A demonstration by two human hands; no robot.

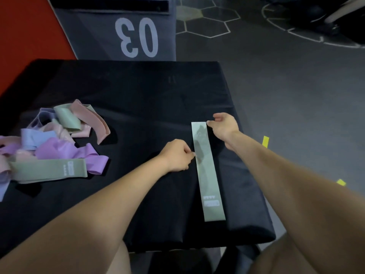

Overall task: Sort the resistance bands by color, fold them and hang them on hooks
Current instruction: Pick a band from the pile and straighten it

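A sage-green resistance band (208, 173) lies flat and straight on the right part of the black padded bench (138, 91), running from far to near. My right hand (224, 126) pinches its far right corner. My left hand (176, 155) pinches its left edge about a third of the way down. On the left lies a loose pile of bands (49, 141) in purple, pink, blue and green, with another green band (49, 172) lying flat at the pile's near side.
Behind the bench stands a grey box marked 03 (136, 36), with a red surface (29, 40) to its left. Dark gym floor with white hexagon lines (209, 22) lies to the right, with yellow tape marks (265, 141) near the bench.
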